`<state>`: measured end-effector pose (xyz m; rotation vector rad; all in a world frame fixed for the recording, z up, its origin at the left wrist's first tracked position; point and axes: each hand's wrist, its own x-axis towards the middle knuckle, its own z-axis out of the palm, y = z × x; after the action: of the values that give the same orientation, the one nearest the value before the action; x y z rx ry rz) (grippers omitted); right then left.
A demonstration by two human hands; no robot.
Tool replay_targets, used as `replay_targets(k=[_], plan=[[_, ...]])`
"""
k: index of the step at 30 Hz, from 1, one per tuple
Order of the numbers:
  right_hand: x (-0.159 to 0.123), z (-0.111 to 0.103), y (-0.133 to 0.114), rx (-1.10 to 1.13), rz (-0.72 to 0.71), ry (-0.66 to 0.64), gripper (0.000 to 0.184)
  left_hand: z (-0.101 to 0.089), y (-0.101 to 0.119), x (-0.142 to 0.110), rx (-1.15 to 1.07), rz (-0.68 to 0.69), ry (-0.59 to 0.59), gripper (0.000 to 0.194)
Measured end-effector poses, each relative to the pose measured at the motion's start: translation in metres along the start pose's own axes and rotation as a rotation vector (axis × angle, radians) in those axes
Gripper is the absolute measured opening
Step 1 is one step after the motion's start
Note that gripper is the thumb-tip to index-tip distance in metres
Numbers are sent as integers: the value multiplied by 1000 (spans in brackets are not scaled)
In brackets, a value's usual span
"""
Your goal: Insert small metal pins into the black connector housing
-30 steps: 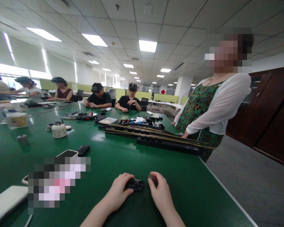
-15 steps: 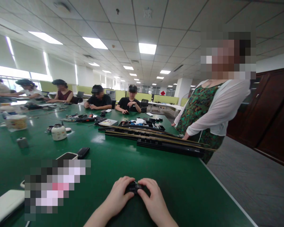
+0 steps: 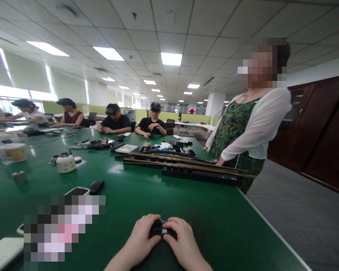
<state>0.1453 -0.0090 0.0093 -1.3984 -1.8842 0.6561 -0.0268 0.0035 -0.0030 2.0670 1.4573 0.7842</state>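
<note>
A small black part (image 3: 159, 229) lies on the green table (image 3: 214, 222) near its front edge. My left hand (image 3: 142, 237) curls round its left side, fingers closed on it. From the right, my right hand (image 3: 180, 241) presses its fingertips onto the same part; both hands meet over it. Most of the part is hidden under my fingers.
Long black rails with gold strips (image 3: 192, 167) lie across the table's middle. A person in a green patterned dress (image 3: 243, 131) stands at the right edge. A phone (image 3: 77, 191), a black case (image 3: 96, 186) and a white jar (image 3: 65, 162) sit left. Several people sit at the far side.
My right hand, which was apart from the black part a second ago, has moved left and closed onto it. The view has tilted slightly.
</note>
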Motion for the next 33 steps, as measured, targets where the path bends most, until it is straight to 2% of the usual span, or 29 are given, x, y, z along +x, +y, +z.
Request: replay_targets(k=[8,14,17,20,26,33], plan=[[0,-1,3,107,9,20,37,-4,4,-2,-34,7,-1,33],[2,-3,4,232,74,62,38,-2,2,1,-269,-87,-16,46],[2,-3,5,263,99,61,43,1,0,3,-462,-76,-32,55],[2,-4,4,276,109,55,44,2,1,4,-564,-69,-24,62],[1,-5,2,304,105,51,43,-2,9,2,-622,-57,-36,40],[2,0,8,381,57,75,42,-5,12,1,-728,-36,-98,38]])
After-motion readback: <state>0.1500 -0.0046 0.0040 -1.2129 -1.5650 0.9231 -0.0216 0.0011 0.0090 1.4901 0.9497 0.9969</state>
